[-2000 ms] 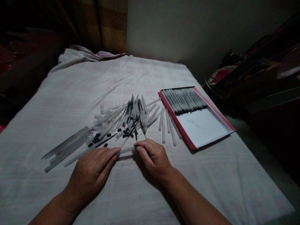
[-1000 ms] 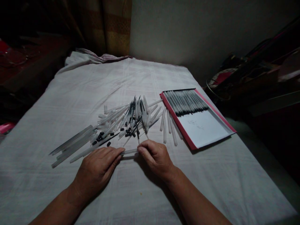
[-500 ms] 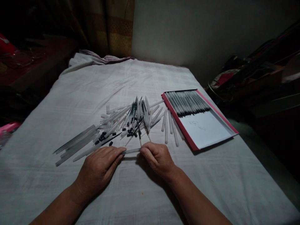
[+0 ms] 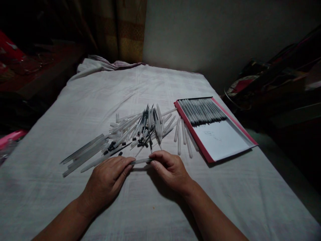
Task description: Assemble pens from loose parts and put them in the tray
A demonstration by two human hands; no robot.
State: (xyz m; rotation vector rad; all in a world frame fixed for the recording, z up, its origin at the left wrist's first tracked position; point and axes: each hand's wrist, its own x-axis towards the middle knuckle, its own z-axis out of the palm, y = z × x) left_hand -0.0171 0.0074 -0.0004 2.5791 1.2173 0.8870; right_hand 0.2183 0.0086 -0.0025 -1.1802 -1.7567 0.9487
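A translucent pen barrel [image 4: 141, 161] spans the gap between my two hands, low over the cloth. My left hand [image 4: 109, 175] is closed around its left end. At the other end, my right hand [image 4: 170, 170] pinches it between thumb and fingers. Just beyond lies a heap of loose clear pen barrels [image 4: 125, 129], with dark refills [image 4: 145, 115] on top. Several small black pen caps [image 4: 111, 146] are scattered at the heap's near side. To the right, a red-edged box lid [image 4: 193, 135] bears a row of pens [image 4: 202, 110] with black ends.
A pale checked cloth [image 4: 50, 140] covers the table. Longer clear tubes [image 4: 85, 155] lie left of the heap. A pink object [image 4: 12, 138] is at the left edge. Dark furniture [image 4: 27, 80] stands at the left, with cluttered shelving [image 4: 281, 80] at the right.
My right hand's fingers have loosened and spread a little at the barrel's right end. My left hand keeps its grip. The whole view has shifted slightly.
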